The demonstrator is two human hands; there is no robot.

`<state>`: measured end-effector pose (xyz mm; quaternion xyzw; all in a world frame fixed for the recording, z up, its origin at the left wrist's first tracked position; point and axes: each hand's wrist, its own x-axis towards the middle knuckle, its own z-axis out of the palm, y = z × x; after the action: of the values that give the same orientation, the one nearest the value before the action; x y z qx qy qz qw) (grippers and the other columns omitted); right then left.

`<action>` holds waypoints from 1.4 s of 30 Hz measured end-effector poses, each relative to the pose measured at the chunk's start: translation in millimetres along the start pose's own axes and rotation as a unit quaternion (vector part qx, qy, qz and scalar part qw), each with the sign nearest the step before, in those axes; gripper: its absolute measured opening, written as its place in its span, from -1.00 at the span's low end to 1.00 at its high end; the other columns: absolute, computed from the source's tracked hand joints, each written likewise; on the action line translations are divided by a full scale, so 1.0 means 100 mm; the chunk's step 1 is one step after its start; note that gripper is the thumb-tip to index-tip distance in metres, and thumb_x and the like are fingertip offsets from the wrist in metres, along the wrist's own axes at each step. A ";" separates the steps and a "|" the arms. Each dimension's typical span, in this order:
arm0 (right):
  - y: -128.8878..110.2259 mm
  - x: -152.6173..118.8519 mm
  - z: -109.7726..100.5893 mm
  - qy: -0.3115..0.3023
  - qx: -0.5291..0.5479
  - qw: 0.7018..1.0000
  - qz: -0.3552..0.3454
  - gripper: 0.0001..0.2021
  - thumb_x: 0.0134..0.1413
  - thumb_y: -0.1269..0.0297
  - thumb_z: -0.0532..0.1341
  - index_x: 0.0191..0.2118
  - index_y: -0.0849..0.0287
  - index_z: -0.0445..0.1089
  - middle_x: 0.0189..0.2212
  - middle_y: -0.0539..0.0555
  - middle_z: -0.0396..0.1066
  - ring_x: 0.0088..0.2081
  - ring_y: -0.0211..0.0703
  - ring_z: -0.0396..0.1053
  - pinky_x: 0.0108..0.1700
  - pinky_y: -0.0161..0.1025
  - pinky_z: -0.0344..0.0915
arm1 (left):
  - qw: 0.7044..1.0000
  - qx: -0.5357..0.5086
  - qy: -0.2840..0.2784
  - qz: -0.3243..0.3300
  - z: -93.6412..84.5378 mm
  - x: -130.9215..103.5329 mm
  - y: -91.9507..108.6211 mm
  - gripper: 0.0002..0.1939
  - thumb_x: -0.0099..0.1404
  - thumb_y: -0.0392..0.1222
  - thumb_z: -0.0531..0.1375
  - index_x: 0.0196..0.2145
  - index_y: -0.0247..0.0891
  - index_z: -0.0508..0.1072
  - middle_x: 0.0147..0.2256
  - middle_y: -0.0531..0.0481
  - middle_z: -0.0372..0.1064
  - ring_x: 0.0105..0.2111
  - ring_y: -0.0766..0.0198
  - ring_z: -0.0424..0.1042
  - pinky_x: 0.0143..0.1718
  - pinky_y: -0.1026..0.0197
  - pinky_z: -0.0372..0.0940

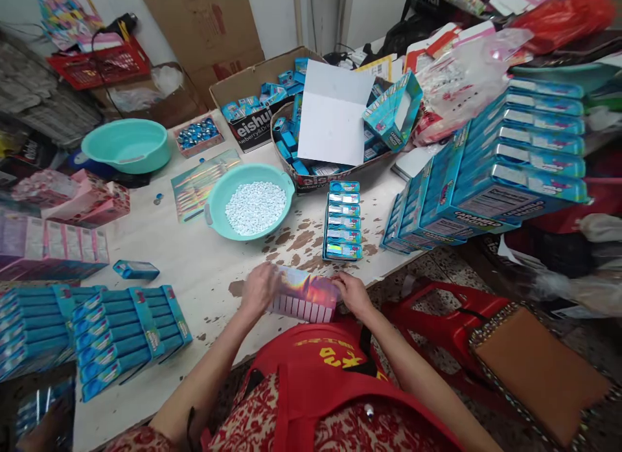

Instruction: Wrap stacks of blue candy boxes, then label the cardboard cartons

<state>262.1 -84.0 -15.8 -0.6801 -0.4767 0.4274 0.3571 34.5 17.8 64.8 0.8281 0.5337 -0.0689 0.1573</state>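
Observation:
A shiny, see-through sheet with a row of pale strips (306, 293) is held level at the table's front edge, just above my red apron. My left hand (260, 288), slightly blurred, is closed at its left end. At the right end, my right hand (352, 293) pinches the sheet's corner between thumb and fingers. Just beyond my right hand stands a blue display tray (325, 235) filled with a row of small blue candy boxes (344, 222). Further left, a turquoise basin (214, 222) holds many small white pellets (255, 208). Another shiny striped sheet (194, 186) lies behind it, partly covered.
Stacked blue boxes (486, 167) rise on the right, with more stacks (131, 329) at the left front. Cartons of blue boxes (253, 125) and a second turquoise basin (126, 144) stand at the back. A red stool (437, 309) is beside me. Someone's hand (43, 432) shows dimly at bottom left.

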 end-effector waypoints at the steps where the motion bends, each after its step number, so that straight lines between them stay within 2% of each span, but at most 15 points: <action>1: 0.00 0.02 -0.02 0.002 0.010 1.000 0.004 -0.83 0.04 0.36 0.07 -0.34 0.15 0.41 -0.36 0.12 0.50 -0.29 -0.07 0.42 -0.23 -0.20 0.28 | 0.998 -0.026 -0.023 0.060 0.05 0.10 0.17 -0.60 0.32 -0.05 0.00 0.04 -0.24 0.33 0.09 -0.18 0.27 0.09 0.11 0.23 0.11 0.09 0.08; 3: -0.01 0.05 -0.05 0.002 0.029 1.000 0.011 -0.85 0.03 0.34 0.09 -0.33 0.14 0.40 -0.38 0.09 0.50 -0.31 -0.07 0.43 -0.24 -0.20 0.30 | 0.985 -0.054 -0.086 0.137 0.17 0.28 0.45 -0.53 0.27 0.01 0.07 0.09 -0.20 0.26 0.07 -0.16 0.29 0.09 0.09 0.23 0.14 0.00 0.03; 5: 0.01 0.05 -0.06 0.005 0.045 0.999 0.023 -0.87 0.02 0.32 0.10 -0.34 0.13 0.39 -0.39 0.08 0.49 -0.31 -0.07 0.43 -0.23 -0.20 0.31 | 0.975 -0.051 -0.150 0.156 0.25 0.41 0.58 -0.48 0.21 0.04 0.14 0.09 -0.18 0.26 0.00 -0.16 0.36 0.03 0.05 0.30 0.09 -0.02 0.06; 7: 0.03 0.03 -0.05 0.018 0.057 0.997 0.038 -0.85 0.04 0.28 0.09 -0.33 0.14 0.38 -0.36 0.11 0.48 -0.27 -0.05 0.43 -0.19 -0.16 0.32 | 0.971 -0.033 -0.205 0.122 0.27 0.48 0.54 -0.52 0.14 0.05 0.19 -0.02 -0.19 0.35 -0.14 -0.15 0.44 -0.09 0.03 0.39 -0.06 0.08 0.18; 10: 0.09 -0.03 -0.03 0.028 0.101 0.993 0.057 -0.73 0.07 0.19 0.06 -0.15 0.18 0.34 -0.25 0.17 0.46 -0.23 -0.06 0.43 -0.15 -0.15 0.33 | 0.961 -0.049 -0.257 0.092 0.18 0.46 0.30 -0.78 0.16 -0.04 0.18 -0.27 -0.17 0.46 -0.31 -0.07 0.49 -0.29 0.12 0.44 -0.33 0.26 0.18; 12: 0.13 -0.10 0.00 -0.018 0.189 0.980 0.064 -0.57 0.01 0.14 0.14 0.01 0.16 0.24 -0.13 0.17 0.43 -0.16 -0.07 0.43 -0.12 -0.16 0.34 | 0.961 -0.079 -0.245 0.105 0.09 0.37 0.15 -0.81 0.24 -0.08 0.08 -0.34 -0.16 0.45 -0.37 -0.04 0.48 -0.37 0.19 0.42 -0.41 0.29 0.11; 14: 0.17 -0.17 0.04 -0.107 0.253 0.959 0.064 -0.43 -0.13 0.13 0.27 0.06 0.14 0.23 -0.05 0.15 0.40 -0.08 -0.05 0.40 -0.07 -0.16 0.32 | 0.968 -0.078 -0.213 0.110 -0.01 0.26 0.08 -0.74 0.30 -0.06 -0.01 -0.32 -0.15 0.45 -0.42 -0.02 0.46 -0.42 0.22 0.39 -0.44 0.29 0.06; 17: 0.24 -0.31 0.10 -0.201 0.198 0.957 0.063 -0.57 -0.19 0.14 0.32 -0.13 0.19 0.39 -0.17 0.10 0.48 -0.13 0.00 0.41 -0.08 -0.14 0.31 | 0.979 -0.025 -0.182 0.085 -0.10 0.08 0.08 -0.68 0.33 -0.02 -0.06 -0.28 -0.14 0.44 -0.42 -0.01 0.45 -0.41 0.21 0.39 -0.46 0.28 0.02; 22: 0.29 -0.59 0.07 -0.194 0.130 0.971 0.061 -0.83 -0.07 0.22 0.24 -0.33 0.18 0.40 -0.35 0.05 0.49 -0.24 -0.05 0.40 -0.15 -0.18 0.28 | 0.983 0.009 -0.170 0.065 -0.18 -0.24 0.16 -0.69 0.33 -0.02 -0.07 -0.22 -0.09 0.43 -0.33 -0.01 0.47 -0.35 0.20 0.40 -0.44 0.28 0.03; 25: 0.31 -0.76 0.03 -0.184 0.097 0.977 0.042 -0.89 0.02 0.24 0.15 -0.33 0.15 0.33 -0.40 0.03 0.46 -0.33 -0.12 0.37 -0.23 -0.23 0.26 | 0.980 -0.001 -0.190 0.059 -0.22 -0.41 0.20 -0.70 0.32 0.00 -0.06 -0.32 -0.15 0.40 -0.43 -0.01 0.44 -0.43 0.23 0.38 -0.47 0.28 0.00; 28: 0.35 -0.86 0.06 -0.172 0.132 0.973 0.074 -0.87 0.06 0.20 0.09 -0.32 0.14 0.26 -0.47 0.00 0.43 -0.42 -0.17 0.34 -0.31 -0.25 0.26 | 0.980 -0.013 -0.197 0.023 -0.20 -0.50 0.21 -0.72 0.31 -0.01 -0.03 -0.37 -0.17 0.38 -0.52 0.01 0.39 -0.48 0.24 0.35 -0.49 0.27 -0.03; 31: 0.41 -0.85 0.19 -0.222 0.234 0.936 0.139 -0.67 -0.21 0.18 0.31 -0.26 0.17 0.30 -0.38 0.01 0.48 -0.36 -0.15 0.39 -0.27 -0.23 0.30 | 0.979 0.018 -0.202 -0.036 -0.10 -0.51 0.16 -0.76 0.28 -0.04 0.01 -0.36 -0.17 0.39 -0.54 0.01 0.37 -0.46 0.22 0.36 -0.51 0.27 -0.05; 34: 0.47 -0.78 0.37 -0.265 0.267 0.909 0.182 -0.50 -0.54 0.23 0.45 -0.30 0.21 0.40 -0.33 0.03 0.51 -0.30 -0.05 0.42 -0.18 -0.13 0.32 | 0.978 0.036 -0.199 -0.052 0.01 -0.47 0.09 -0.75 0.28 -0.02 0.01 -0.34 -0.16 0.42 -0.43 -0.03 0.44 -0.39 0.18 0.39 -0.51 0.27 -0.04; 39: 0.54 -0.60 0.54 -0.214 0.269 0.915 0.212 -0.56 -0.43 0.07 0.40 -0.35 0.23 0.44 -0.33 0.10 0.52 -0.25 0.03 0.43 -0.13 -0.05 0.34 | 0.992 0.073 -0.100 -0.040 0.14 -0.20 -0.02 -0.68 0.34 0.01 -0.06 -0.25 -0.15 0.42 -0.25 -0.06 0.47 -0.27 0.15 0.40 -0.42 0.27 0.03; 42: 0.56 -0.56 0.48 -0.217 0.283 0.904 0.235 -0.54 -0.34 -0.01 0.36 -0.30 0.21 0.42 -0.34 0.10 0.52 -0.29 -0.03 0.45 -0.23 -0.11 0.39 | 0.991 0.085 -0.088 -0.059 0.13 0.05 -0.06 -0.68 0.34 0.01 -0.07 -0.22 -0.15 0.41 -0.23 -0.07 0.47 -0.26 0.14 0.39 -0.41 0.26 0.04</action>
<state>227.2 -149.6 -70.5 -0.5331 -0.2283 0.7528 0.3114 31.6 20.6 49.7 0.7962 0.5577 -0.1964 0.1283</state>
